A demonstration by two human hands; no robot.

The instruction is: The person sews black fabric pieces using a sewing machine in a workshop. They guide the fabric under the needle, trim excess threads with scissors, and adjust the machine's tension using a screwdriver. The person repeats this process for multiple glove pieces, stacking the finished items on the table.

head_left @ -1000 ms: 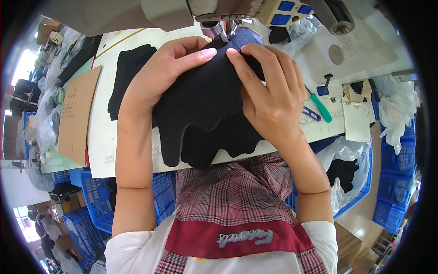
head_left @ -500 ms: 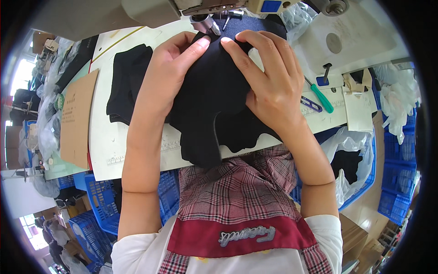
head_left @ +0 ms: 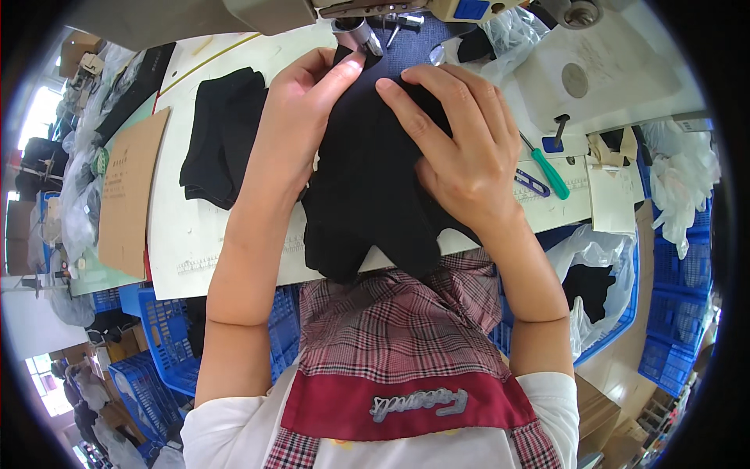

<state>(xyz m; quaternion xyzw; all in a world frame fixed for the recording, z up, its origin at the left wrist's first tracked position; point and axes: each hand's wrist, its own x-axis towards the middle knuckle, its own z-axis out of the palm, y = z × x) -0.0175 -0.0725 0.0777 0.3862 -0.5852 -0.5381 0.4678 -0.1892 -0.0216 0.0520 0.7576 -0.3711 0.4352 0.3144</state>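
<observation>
A black fabric piece point(head_left: 367, 180) lies under the sewing machine head point(head_left: 359, 35), its two lower flaps hanging over the table's front edge. My left hand point(head_left: 312, 98) pinches its upper left edge between thumb and fingers, right beside the metal presser area. On the cloth's right side rests my right hand point(head_left: 473, 144), fingers stretched and apart, with the thumb lower down on the fabric. Dark blue textured material point(head_left: 418, 47) shows beyond my fingertips, near the needle. Folded black fabric pieces point(head_left: 225, 133) lie left of my left forearm.
A green-handled screwdriver point(head_left: 551, 173) and a purple thread snipper point(head_left: 531, 183) lie right of my right hand. Cardboard point(head_left: 133, 195) stands at the table's left edge. Blue baskets point(head_left: 168, 336) sit below left; a plastic-lined basket point(head_left: 629, 301) holds black cloth at right.
The black fabric's lower part has shifted and spread, so two flaps with a notch now show. My right fingertips have slid slightly down the cloth; the left hand keeps its pinch near the machine.
</observation>
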